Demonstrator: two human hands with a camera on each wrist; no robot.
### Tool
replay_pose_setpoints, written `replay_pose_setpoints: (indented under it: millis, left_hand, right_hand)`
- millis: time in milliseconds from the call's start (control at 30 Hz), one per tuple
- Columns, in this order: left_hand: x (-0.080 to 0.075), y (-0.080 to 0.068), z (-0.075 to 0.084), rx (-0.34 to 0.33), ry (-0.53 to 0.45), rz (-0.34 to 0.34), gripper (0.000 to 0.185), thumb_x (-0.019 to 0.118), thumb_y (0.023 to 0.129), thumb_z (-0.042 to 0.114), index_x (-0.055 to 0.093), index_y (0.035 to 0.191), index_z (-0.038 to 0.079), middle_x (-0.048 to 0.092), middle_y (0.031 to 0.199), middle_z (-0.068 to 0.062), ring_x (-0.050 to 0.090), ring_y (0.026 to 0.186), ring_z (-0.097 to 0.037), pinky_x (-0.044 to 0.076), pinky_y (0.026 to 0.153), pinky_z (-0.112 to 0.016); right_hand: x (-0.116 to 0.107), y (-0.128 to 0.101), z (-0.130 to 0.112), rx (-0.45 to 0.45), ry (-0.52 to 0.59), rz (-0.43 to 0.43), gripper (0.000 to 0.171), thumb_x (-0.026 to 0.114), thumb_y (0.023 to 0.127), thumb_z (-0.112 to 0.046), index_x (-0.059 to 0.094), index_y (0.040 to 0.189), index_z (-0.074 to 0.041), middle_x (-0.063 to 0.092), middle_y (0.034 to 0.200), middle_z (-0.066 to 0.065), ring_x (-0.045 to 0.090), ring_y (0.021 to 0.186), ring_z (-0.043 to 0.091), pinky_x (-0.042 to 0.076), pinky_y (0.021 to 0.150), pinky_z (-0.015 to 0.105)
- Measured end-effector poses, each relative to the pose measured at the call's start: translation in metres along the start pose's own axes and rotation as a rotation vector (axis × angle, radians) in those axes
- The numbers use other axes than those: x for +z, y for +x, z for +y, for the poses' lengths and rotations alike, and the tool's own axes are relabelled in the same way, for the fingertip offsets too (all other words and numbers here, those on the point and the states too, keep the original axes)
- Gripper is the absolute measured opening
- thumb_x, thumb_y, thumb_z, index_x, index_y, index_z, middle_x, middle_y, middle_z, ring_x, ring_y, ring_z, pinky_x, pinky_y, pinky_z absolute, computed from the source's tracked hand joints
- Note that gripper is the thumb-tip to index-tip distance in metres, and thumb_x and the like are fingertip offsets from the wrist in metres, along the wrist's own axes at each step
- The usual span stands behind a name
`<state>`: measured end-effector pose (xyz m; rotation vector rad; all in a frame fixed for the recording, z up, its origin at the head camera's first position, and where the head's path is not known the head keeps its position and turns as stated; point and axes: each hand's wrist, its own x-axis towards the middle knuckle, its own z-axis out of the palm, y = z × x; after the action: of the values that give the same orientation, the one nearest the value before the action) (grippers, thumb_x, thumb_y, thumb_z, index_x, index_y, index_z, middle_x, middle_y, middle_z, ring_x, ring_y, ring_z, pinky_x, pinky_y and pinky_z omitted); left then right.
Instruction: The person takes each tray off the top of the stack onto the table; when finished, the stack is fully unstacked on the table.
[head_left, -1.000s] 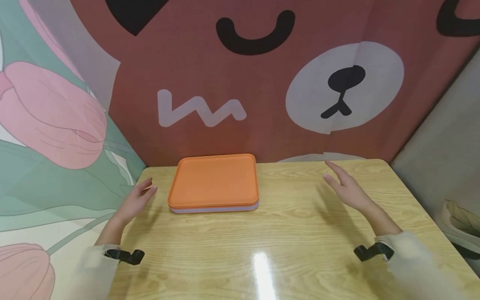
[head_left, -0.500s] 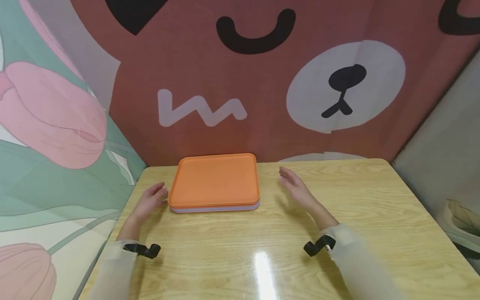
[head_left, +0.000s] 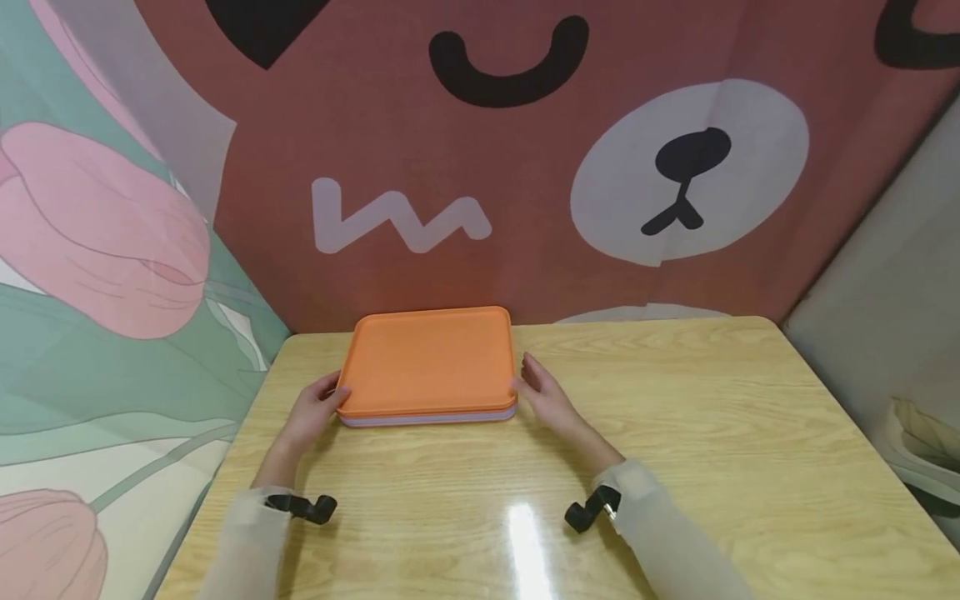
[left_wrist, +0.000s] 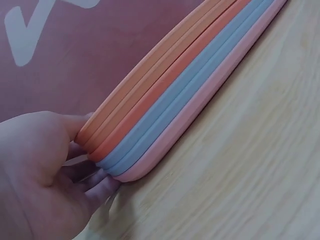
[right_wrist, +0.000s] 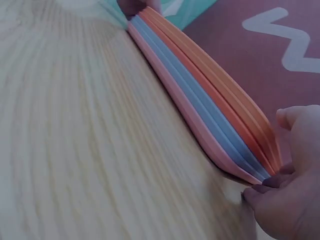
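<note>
A stack of several flat trays (head_left: pixel 429 364), orange on top with blue and pink ones below, lies at the back of the wooden table (head_left: pixel 675 433). My left hand (head_left: pixel 318 408) holds its near left corner. In the left wrist view the left hand (left_wrist: pixel 75 150) has its thumb over the top rim of the stack (left_wrist: pixel 190 75) and its fingers (left_wrist: pixel 95 180) tucked under the bottom tray. My right hand (head_left: pixel 543 392) holds the near right corner. In the right wrist view the right hand (right_wrist: pixel 280 170) has its thumb above the stack (right_wrist: pixel 200 95) and fingers below.
A cloth backdrop with a bear face (head_left: pixel 675 167) stands right behind the trays. A floral panel (head_left: pixel 112 250) closes off the left side. The table's right edge drops off by a pale object on the floor (head_left: pixel 922 450). Bare tabletop stretches to the right and front.
Both hands have moved in to the stack. The right hand swept left from the table's far right side, and the left hand slid right onto the corner. The trays have not moved.
</note>
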<state>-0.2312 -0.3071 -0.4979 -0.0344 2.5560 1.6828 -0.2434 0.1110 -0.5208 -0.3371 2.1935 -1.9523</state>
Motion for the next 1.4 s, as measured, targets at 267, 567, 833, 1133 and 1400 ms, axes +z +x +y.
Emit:
replay_pose_setpoints:
  millis: [267,567,833,1133,1400]
  left_hand:
    - [0.004,0.001,0.000,0.041,0.175,0.071,0.049,0.047,0.109,0.014,0.038,0.150,-0.012,0.042,0.151,-0.032,0.047,0.135,-0.043,0.041,0.111,-0.052]
    - [0.013,-0.014,0.007,0.089,0.230,0.055,0.045,0.048,0.107,0.007,0.042,0.146,-0.015,0.051,0.142,-0.034,0.058,0.124,-0.043,0.053,0.097,-0.037]
    - [0.056,-0.022,0.023,0.125,0.236,0.022,0.046,0.049,0.107,0.007,0.042,0.147,-0.013,0.056,0.137,-0.033,0.063,0.118,-0.041,0.056,0.094,-0.047]
    - [0.113,-0.028,0.049,0.155,0.224,-0.024,0.048,0.052,0.105,0.006,0.040,0.147,-0.015,0.054,0.140,-0.032,0.063,0.120,-0.041,0.057,0.093,-0.043]
    - [0.151,-0.030,0.061,0.188,0.202,0.002,0.047,0.053,0.105,0.006,0.042,0.144,-0.017,0.055,0.138,-0.032,0.063,0.120,-0.040,0.056,0.094,-0.045]
  right_hand:
    - [0.019,-0.001,0.004,-0.091,0.053,-0.042,0.068,0.048,0.108,-0.005,0.007,0.161,0.004,0.015,0.166,0.024,0.022,0.151,0.038,0.029,0.119,0.047]
    - [0.010,-0.012,0.002,-0.097,-0.067,-0.032,0.064,0.046,0.106,-0.003,0.015,0.161,0.002,0.025,0.163,0.025,0.034,0.146,0.039,0.038,0.114,0.046]
    - [-0.036,-0.041,0.006,-0.113,-0.129,-0.043,0.061,0.046,0.106,-0.002,0.017,0.159,0.007,0.024,0.162,0.029,0.032,0.146,0.044,0.035,0.115,0.045]
    - [-0.093,-0.076,0.012,-0.141,-0.157,-0.012,0.059,0.046,0.106,-0.001,0.018,0.157,0.011,0.020,0.161,0.033,0.023,0.147,0.051,0.031,0.104,0.007]
    - [-0.124,-0.094,0.011,-0.092,-0.132,-0.001,0.058,0.040,0.108,-0.004,0.013,0.157,0.012,0.014,0.161,0.035,0.017,0.146,0.053,0.033,0.101,0.005]
